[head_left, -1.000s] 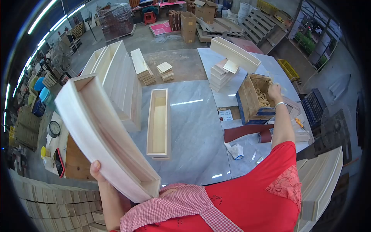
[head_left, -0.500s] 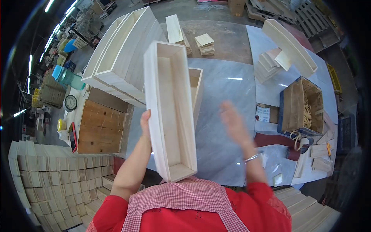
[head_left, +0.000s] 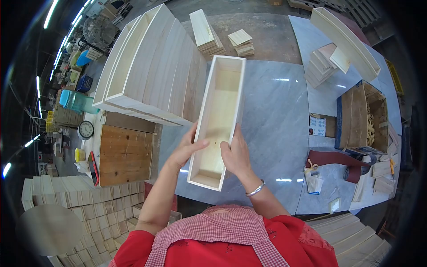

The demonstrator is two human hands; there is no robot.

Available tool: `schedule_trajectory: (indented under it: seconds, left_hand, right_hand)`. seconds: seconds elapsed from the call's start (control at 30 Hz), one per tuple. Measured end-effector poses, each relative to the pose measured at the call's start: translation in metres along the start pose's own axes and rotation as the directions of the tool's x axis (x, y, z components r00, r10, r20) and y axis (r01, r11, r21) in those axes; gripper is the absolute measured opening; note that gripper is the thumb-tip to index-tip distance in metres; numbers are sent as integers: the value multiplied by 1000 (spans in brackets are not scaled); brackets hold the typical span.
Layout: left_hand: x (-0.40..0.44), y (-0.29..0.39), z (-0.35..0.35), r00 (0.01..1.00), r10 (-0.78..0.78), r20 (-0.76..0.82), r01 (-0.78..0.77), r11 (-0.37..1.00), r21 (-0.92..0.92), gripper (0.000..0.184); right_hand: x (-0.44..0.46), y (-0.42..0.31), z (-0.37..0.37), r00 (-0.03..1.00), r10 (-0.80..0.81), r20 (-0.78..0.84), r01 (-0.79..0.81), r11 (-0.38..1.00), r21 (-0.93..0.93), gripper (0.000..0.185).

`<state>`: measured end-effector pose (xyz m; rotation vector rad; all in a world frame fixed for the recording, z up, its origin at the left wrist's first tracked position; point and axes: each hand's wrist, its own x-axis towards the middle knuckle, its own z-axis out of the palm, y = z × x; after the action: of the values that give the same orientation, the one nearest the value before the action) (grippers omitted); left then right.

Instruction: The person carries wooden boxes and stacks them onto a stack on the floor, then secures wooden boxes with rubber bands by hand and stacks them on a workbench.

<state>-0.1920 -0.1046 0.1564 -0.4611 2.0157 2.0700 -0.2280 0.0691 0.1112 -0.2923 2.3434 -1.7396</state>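
Observation:
A long, open wooden box (head_left: pixel 218 111) lies over the grey marbled table, its hollow side facing up. My left hand (head_left: pixel 186 149) grips its left wall, with the thumb over the rim. On the opposite wall is my right hand (head_left: pixel 238 153), fingers on the outside and thumb over the edge; a metal bracelet is on that wrist. The box in my hands hides whatever is directly beneath it. Tall stacked wooden boxes (head_left: pixel 151 71) stand just to the left.
Small boards (head_left: pixel 207 33) are piled behind the held box. At right are a carton (head_left: pixel 362 115) with pale strips, a dark red band (head_left: pixel 333 159), stacked pieces (head_left: pixel 321 64) and another long box (head_left: pixel 344 42). A clock (head_left: pixel 85 130) sits at left.
My right hand has come from the carton at the right to the wooden box and taken hold of it. The box has moved from a steep tilt near my body to over the table.

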Motion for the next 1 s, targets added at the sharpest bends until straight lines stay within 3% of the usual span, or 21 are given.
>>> schedule_trajectory:
  seconds: [0.07,0.17,0.33,0.47,0.53,0.6,0.67,0.77,0.87,0.93,1.0]
  left_hand:
    - [2,5,10,990,-141,-23,141,990,23,79]
    - [8,2,9,987,-144,-71,137,986,-100,67]
    - [11,3,4,985,-156,-77,155,988,-14,67]
    - [11,2,3,983,-159,-94,162,986,28,67]
    - [10,-1,-1,970,-173,-173,184,982,50,65]
    - [11,0,-1,948,-244,-205,264,962,73,63]
    - [8,-3,-5,923,-347,-170,358,933,38,58]
    - [7,-5,-6,922,-351,-163,358,933,19,54]
    - [-1,2,2,918,-331,-220,332,943,-32,56]
    - [-10,-4,-1,926,-304,-224,289,952,-98,60]
    - [-16,-15,-15,950,-241,-197,209,963,-167,63]
  right_hand:
    - [6,7,3,1000,3,15,-2,999,-43,61]
    - [11,4,5,998,38,43,-37,999,-15,69]
    - [10,5,8,998,52,41,-52,999,6,72]
    - [7,4,9,998,48,34,-45,995,-86,71]
    - [8,-1,7,998,57,40,-53,993,-105,70]
    - [8,11,13,999,-51,4,51,989,-136,68]
    - [2,13,10,998,-14,-54,7,991,-133,63]
    - [-4,45,-28,993,-7,-118,19,995,95,56]
    - [-23,134,-101,905,89,-415,-148,982,-113,38]
    - [-48,182,-166,849,-3,-528,-315,800,-510,36]
    - [-75,203,-211,795,206,-570,-531,691,-490,35]
